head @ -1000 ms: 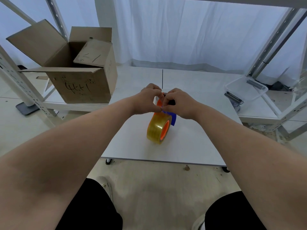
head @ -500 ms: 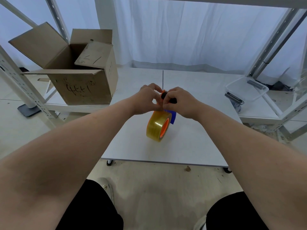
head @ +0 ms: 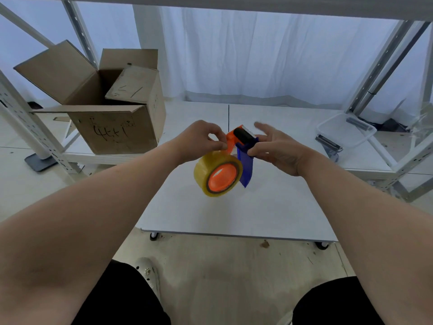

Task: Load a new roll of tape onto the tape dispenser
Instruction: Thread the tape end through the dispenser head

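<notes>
So the big change from half a second back: the right hand has opened up. Before, both hands were bunched tight over the top of the tape dispenser and you couldn't see much of it; now the right fingers are spread wide, with only the thumb and lower fingers pinching the blue side, so the black roller and the toothed edge show, just above centre of the frame. The left hand is curled narrow, pinching something at the orange part, probably the loose tape end, though that's too small to call. The roll of tape already sits on the orange hub, and the whole thing is now lifted and tilted toward the camera over the bench. Looks like mounting is done and threading over the roller is what's left. Cardboard box at upper left isn't involved.
</notes>
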Available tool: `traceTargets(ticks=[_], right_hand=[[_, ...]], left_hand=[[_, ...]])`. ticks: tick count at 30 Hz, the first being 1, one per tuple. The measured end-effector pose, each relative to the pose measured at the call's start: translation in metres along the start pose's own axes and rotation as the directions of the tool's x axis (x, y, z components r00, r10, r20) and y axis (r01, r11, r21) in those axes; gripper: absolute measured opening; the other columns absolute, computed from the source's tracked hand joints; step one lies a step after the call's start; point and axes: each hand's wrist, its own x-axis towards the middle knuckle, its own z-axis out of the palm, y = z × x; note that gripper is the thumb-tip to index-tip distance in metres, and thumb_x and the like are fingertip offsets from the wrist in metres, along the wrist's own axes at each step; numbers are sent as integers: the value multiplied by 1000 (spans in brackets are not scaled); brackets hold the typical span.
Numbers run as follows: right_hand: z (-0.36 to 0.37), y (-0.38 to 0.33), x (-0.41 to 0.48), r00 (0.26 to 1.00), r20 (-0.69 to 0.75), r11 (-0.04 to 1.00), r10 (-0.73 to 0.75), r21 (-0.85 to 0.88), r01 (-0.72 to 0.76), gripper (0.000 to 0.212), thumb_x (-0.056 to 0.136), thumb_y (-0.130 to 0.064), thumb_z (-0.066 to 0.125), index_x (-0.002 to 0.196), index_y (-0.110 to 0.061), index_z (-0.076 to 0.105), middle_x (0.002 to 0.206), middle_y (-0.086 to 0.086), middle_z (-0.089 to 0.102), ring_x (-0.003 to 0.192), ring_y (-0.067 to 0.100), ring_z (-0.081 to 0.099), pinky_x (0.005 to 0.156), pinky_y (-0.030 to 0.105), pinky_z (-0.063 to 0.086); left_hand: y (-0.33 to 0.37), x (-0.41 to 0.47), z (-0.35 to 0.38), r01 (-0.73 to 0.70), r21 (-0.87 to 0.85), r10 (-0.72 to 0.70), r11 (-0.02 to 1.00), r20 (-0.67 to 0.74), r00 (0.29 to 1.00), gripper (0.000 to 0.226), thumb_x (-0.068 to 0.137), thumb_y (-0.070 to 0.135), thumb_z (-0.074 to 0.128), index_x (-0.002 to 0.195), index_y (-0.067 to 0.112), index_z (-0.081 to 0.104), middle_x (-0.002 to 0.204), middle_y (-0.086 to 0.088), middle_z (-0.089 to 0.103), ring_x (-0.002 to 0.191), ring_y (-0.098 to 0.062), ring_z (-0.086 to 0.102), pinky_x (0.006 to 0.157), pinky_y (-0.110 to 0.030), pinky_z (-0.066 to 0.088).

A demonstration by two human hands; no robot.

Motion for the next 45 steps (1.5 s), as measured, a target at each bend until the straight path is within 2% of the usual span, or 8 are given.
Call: traceTargets(ticks=[4, 10, 15, 22, 27, 34, 39, 45], right_hand=[[-2, 10, 2, 987, 161, 984, 27, -180, 2, 64, 71, -6, 74, 130, -13, 51, 126, 11, 63, 118, 26, 57, 102, 39, 47], [12, 3, 13, 989, 56, 988, -139, 77, 134, 89, 68, -7, 78, 141, -26, 31, 132, 7, 57, 115, 27, 61, 94, 40, 54], [12, 2, 13, 989, 105, 992, -100, -63, 107, 67, 79, -12, 72, 139, -14, 42, 120, 10, 64, 107, 28, 64, 87, 33, 57], [9, 5, 8, 989, 112, 988, -96, -113, 109, 84, 60, -28, 83, 135, -19, 46, 126, 14, 61, 116, 33, 60, 100, 46, 49], [9, 4, 1, 990, 105, 992, -96, -71, 104, 57, 59, -34, 78, 112, -22, 60, 106, 5, 72, 101, 23, 67, 96, 40, 52], [22, 2, 13, 989, -77, 968, -124, 211, 138, 82, 70, -20, 77, 141, -19, 36, 129, 10, 59, 116, 31, 60, 96, 48, 52], [30, 3, 17, 938, -269, 975, -217, -20, 219, 90, 70, -2, 78, 140, -24, 27, 134, 7, 51, 116, 27, 56, 93, 44, 54], [25, 3, 13, 950, -233, 974, -208, -140, 179, 83, 72, -3, 74, 141, -20, 31, 131, 11, 55, 116, 30, 58, 96, 50, 52]], left_hand=[[8, 0, -3, -50, -98, 39, 994, -110, 993, 10, 85, 22, 66, 90, 14, 69, 100, -1, 69, 92, -14, 63, 91, -36, 51], [24, 0, -4, -65, -192, 36, 979, -147, 988, 7, 87, 22, 64, 89, 16, 65, 94, 4, 67, 80, -10, 59, 86, -34, 50], [25, 0, -3, -44, -153, 25, 987, -128, 991, 8, 86, 22, 64, 90, 15, 65, 99, 1, 66, 88, -11, 59, 85, -30, 48], [22, -1, -11, -144, 11, 144, 990, -137, 980, 12, 81, 22, 70, 87, 12, 69, 102, -3, 55, 91, -13, 54, 77, -22, 48], [27, 1, -21, -167, -114, 126, 979, -300, 946, 9, 83, 19, 67, 87, 11, 65, 94, 2, 61, 86, -9, 59, 71, -14, 49], [32, 4, -10, -126, -45, 97, 991, -408, 908, 6, 88, 24, 60, 89, 18, 59, 100, 5, 56, 82, -9, 55, 65, -7, 41], [32, 6, -9, -89, -74, 41, 993, -489, 871, 13, 89, 24, 59, 96, 12, 61, 105, 1, 58, 87, -11, 55, 64, -8, 41], [31, 3, -11, -133, -89, 78, 987, -455, 887, 12, 87, 21, 62, 92, 11, 63, 93, 6, 58, 77, -1, 53, 63, -4, 40]])
